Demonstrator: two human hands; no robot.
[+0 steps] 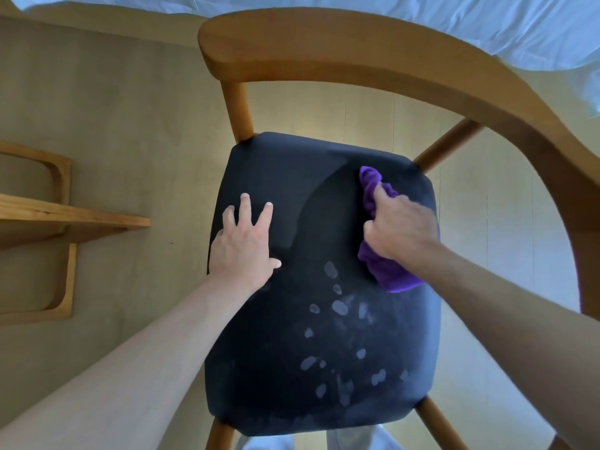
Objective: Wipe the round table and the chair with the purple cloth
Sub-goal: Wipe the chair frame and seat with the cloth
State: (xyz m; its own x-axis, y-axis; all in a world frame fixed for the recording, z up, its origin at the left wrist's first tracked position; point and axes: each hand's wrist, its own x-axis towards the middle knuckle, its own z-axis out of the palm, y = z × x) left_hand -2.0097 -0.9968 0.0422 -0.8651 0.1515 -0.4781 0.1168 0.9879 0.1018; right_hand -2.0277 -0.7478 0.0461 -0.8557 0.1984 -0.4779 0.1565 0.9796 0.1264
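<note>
From the head camera we are looking straight down onto the chair (324,287), whose dark padded seat is filling the middle of the view while its curved wooden backrest is arching across the top and down the right side.

Our left hand (243,245) is lying flat on the left part of the seat, fingers straight and spread apart, the thumb pointing toward the seat's centre; it is gripping nothing, only pressing on the upholstery.

Our right hand (399,225) is resting on the right part of the seat with its fingers curled around the purple cloth (386,267) — the cloth is bunched under the palm, one fold sticking out ahead of the knuckles toward the seat's far edge and a wider flap trailing out beneath the wrist. The cloth is touching the seat.

Pale smudges (337,306) are showing across the near half of the seat, scattered from just beside the cloth down toward the front edge. The far part of the seat around the two hands is looking darker and more even.

Beyond the backrest, white bedding (454,24) is lying across the top of the view. To the left, well apart from the chair, we are seeing a piece of light wooden furniture (65,219) standing on the pale floor (130,125) — we cannot tell what it is.
</note>
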